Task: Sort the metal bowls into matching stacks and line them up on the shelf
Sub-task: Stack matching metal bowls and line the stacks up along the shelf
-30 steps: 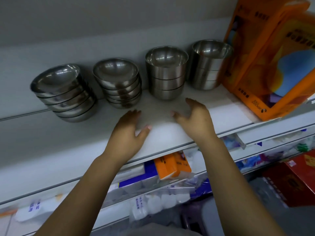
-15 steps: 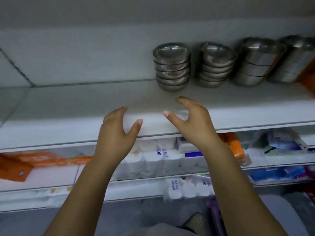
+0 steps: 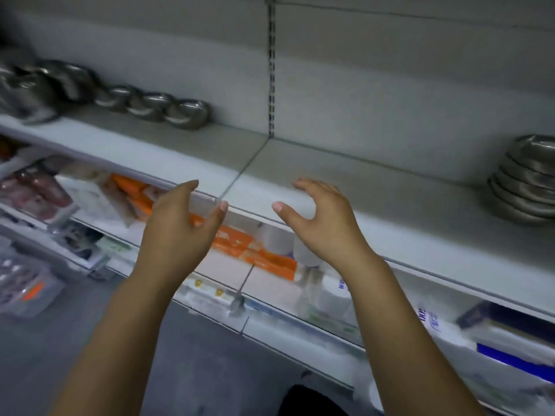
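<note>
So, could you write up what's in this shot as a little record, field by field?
Place: white shop shelf, upper tier
Left hand: empty, fingers relaxed, raised in front of the shelf edge
Right hand: empty, fingers loosely curved, above the shelf's front
Bowl stack: nested metal bowls, far right, cut off by the frame edge
Bowl row: small metal bowls side by side, left, blurred
Larger metalware: far left, too blurred to identify
Below: orange packs and white rolls on the lower tier

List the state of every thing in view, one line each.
Left hand, open, holding nothing.
Right hand, open, fingers loosely curved, holding nothing.
Stack of shallow metal bowls at right, nested upright on the white shelf.
Blurred metal bowls far left, lined along the shelf.
</note>
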Motion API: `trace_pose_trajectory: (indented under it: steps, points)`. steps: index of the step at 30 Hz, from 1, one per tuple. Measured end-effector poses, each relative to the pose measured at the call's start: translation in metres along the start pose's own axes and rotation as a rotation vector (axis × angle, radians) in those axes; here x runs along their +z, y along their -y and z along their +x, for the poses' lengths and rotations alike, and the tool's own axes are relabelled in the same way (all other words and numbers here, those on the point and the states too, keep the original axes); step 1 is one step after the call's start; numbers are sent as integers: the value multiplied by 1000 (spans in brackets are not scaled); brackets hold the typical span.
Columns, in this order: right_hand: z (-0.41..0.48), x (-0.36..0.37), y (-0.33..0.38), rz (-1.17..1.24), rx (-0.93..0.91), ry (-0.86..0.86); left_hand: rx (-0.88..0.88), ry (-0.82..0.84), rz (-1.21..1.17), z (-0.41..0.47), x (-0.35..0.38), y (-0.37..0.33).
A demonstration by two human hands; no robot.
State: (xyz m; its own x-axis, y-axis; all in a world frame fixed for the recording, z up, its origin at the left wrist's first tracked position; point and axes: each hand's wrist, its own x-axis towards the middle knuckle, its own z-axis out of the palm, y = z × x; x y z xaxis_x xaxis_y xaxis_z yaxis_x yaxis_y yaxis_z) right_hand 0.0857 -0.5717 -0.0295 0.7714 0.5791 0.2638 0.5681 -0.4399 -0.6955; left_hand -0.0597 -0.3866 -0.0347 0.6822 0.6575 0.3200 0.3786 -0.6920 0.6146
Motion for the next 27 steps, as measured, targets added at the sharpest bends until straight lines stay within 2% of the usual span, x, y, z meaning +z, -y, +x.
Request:
trace_pose_trajectory:
  steps: [5,10,14,20,27]
  points:
    - [51,51,47,8,-112,88,-91,-103,17,22,-44,45]
    - [104,108,85,49,-147,123,-152,-184,7,43,-76,86]
    - [153,156,112,53,-197,140,-140,-235,22,78,-89,121]
    - [239,206,127,42,-179,133,-210,-169,32,166,-90,172]
    - [318,247,119,-147,-102,112,-261,-133,-96,245,-76,225]
